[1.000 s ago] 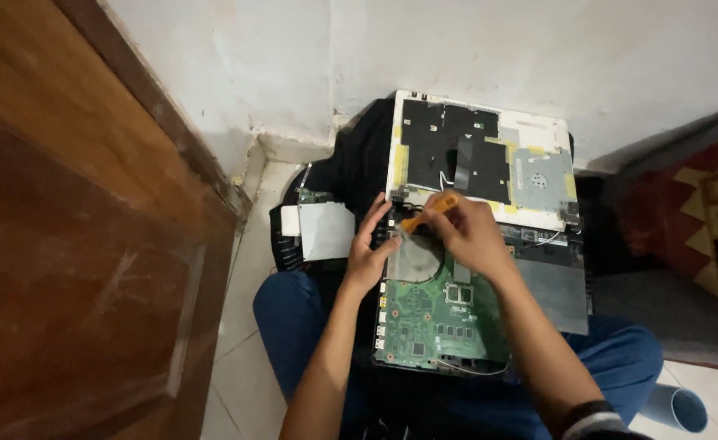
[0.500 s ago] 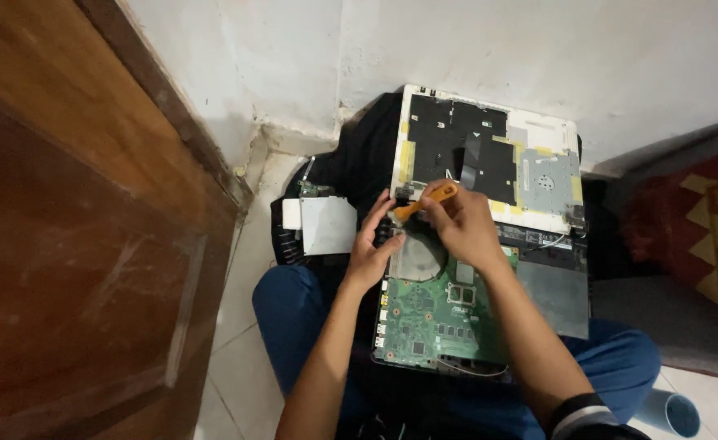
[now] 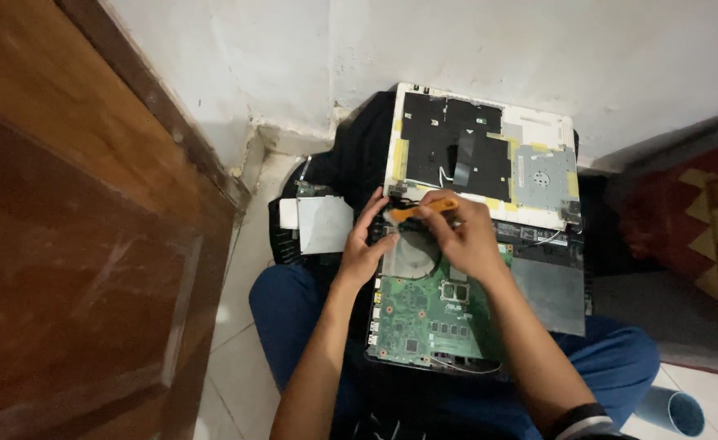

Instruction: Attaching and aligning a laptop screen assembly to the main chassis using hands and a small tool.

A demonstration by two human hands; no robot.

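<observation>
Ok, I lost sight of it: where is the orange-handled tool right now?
In the head view the orange-handled tool sits centre frame, gripped by the right hand, above the green circuit board and just below the white laptop panel.

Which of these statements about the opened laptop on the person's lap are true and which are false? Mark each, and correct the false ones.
1. The right hand holds an orange tool. True.
2. The green circuit board lies on the wooden door. False: it rests in the opened laptop on the person's lap, with the wooden door off to the side.
3. The left hand rests at the board's left edge. True.
4. The blue cup stands on the board. False: it lies on the floor by the person's leg.
5. Both hands are apart from the laptop. False: both touch it.
</observation>
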